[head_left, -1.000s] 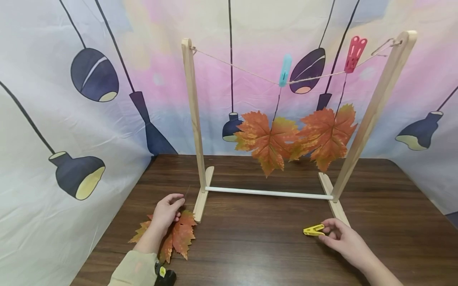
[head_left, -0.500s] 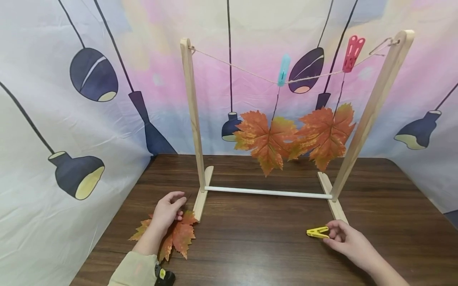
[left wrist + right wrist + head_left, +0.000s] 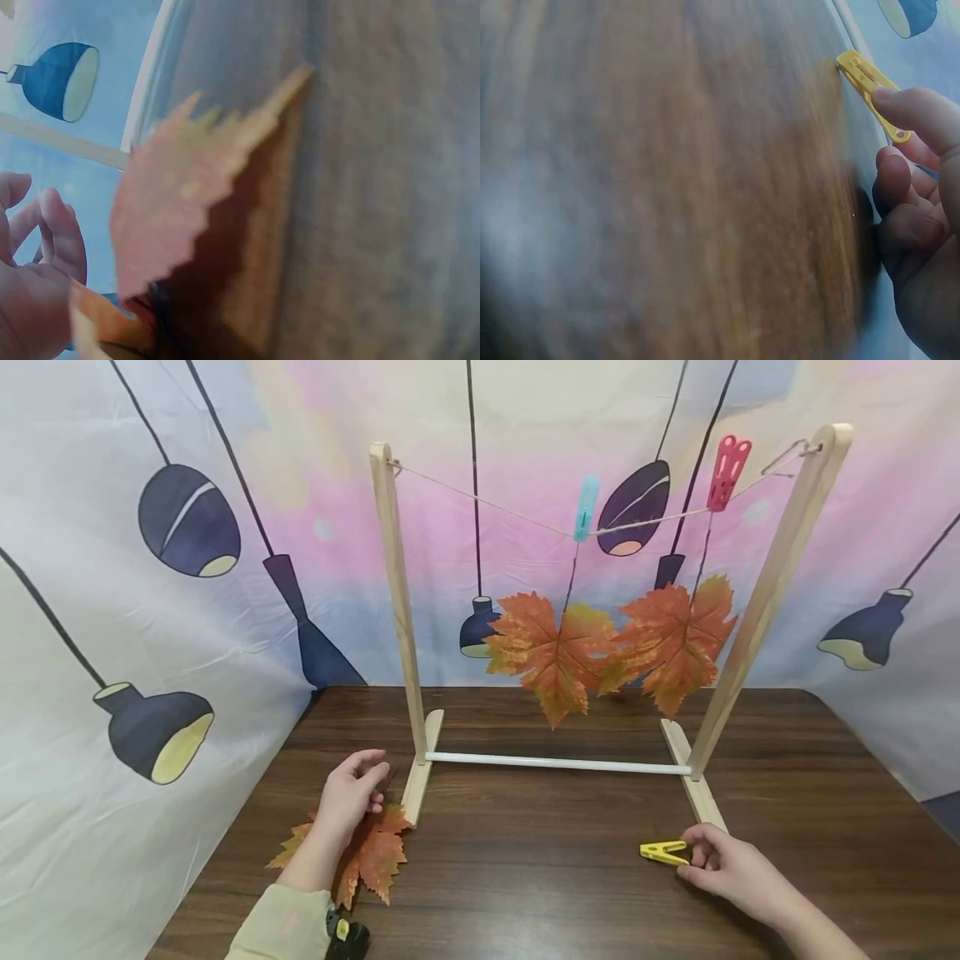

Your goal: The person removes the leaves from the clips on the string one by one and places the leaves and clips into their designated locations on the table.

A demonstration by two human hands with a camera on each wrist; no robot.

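Note:
My left hand (image 3: 347, 797) is over an orange maple leaf (image 3: 375, 857) lying on the table at the left, thumb and index tips apart, with the thin dark leaf stem just beside them. In the left wrist view that leaf (image 3: 176, 202) rises close by the fingers (image 3: 64, 232). My right hand (image 3: 731, 868) pinches a yellow clothespin (image 3: 662, 852) by its handle ends, low over the table at the right. The right wrist view shows the thumb (image 3: 919, 112) pressed on the clothespin, other fingers curled below.
A wooden stand (image 3: 399, 602) holds a sagging string (image 3: 480, 497). A blue clothespin (image 3: 587, 508) and a red clothespin (image 3: 729, 472) each hang one maple leaf from it. A white rod (image 3: 558, 763) joins the stand's feet. Behind is a lamp-printed cloth (image 3: 540, 410).
The fingertips of my left hand have spread a little beside the stem. My right hand has shifted slightly right and toward me with the yellow clothespin. The view has swung slightly.

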